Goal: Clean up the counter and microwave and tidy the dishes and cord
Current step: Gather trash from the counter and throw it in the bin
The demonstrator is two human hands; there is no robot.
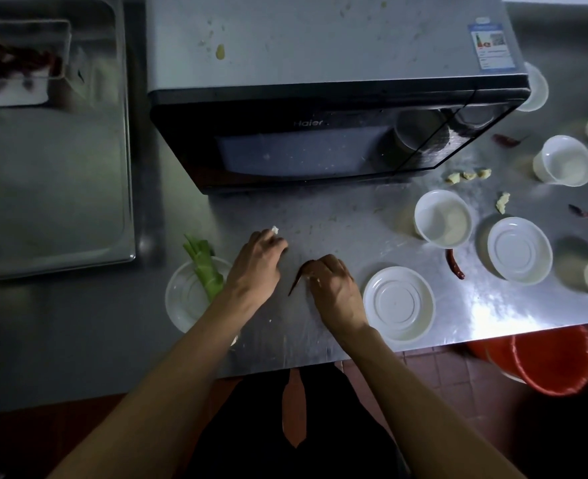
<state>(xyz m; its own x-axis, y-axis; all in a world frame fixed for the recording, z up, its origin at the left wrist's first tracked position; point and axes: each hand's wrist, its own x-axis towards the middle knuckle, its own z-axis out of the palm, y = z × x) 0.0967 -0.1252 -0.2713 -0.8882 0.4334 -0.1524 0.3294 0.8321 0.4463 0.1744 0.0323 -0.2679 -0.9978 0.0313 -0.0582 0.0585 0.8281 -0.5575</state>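
Note:
On the steel counter (354, 216) in front of the black microwave (306, 133), my left hand (256, 267) pinches a small white scrap (274, 230) at its fingertips. Just to its right, my right hand (334, 288) curls over a dried red chili (297, 280) that lies on the counter. A clear bowl (181, 302) with a green vegetable stalk (206, 267) sits under my left forearm. Food bits spot the microwave's top. No cord is in view.
White plastic bowls (443, 217) and upturned lids (399, 303) are scattered at the right, with another dried chili (455, 264) and pale food crumbs (468, 175). A sink (50, 188) lies at the left. An orange bucket (548, 361) stands on the floor below the counter edge.

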